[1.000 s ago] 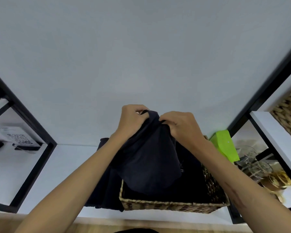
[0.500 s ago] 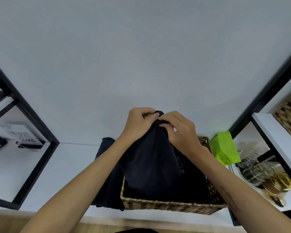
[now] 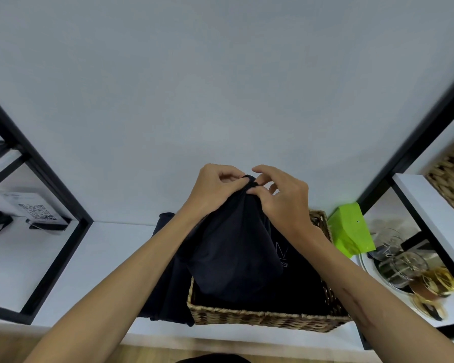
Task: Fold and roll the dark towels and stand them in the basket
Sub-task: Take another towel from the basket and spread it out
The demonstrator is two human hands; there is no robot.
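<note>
Faint pale lettering on the dark fabric inside the basket [image 3: 262, 317], too small to read. A QR code on a white card [image 3: 34, 212] propped on the left shelf compartment; its fine print illegible.

Both hands raised over the basket, pinching the bunched top edge of a dark towel [image 3: 233, 247]: left hand [image 3: 215, 189] with fingers curled round the gathered cloth, right hand [image 3: 281, 197] nipping it between thumb and forefinger, other fingers loosely bent. Towel hanging down from that grip, lower end dipping inside the basket. More dark cloth [image 3: 165, 271] draped beside the basket's left wall, spilling toward the front edge.

White shelf surface [image 3: 110, 258] under a plain pale wall [image 3: 220, 87], framed by black metal uprights [image 3: 40, 169] left and right. Woven basket close to the front lip of the surface. A bright green box [image 3: 350, 229] just beside its far right corner, glassware [image 3: 399, 263] on a tray beyond. Another woven basket [image 3: 451, 176] on the upper right shelf. Bare surface between the left upright and the draped cloth.
</note>
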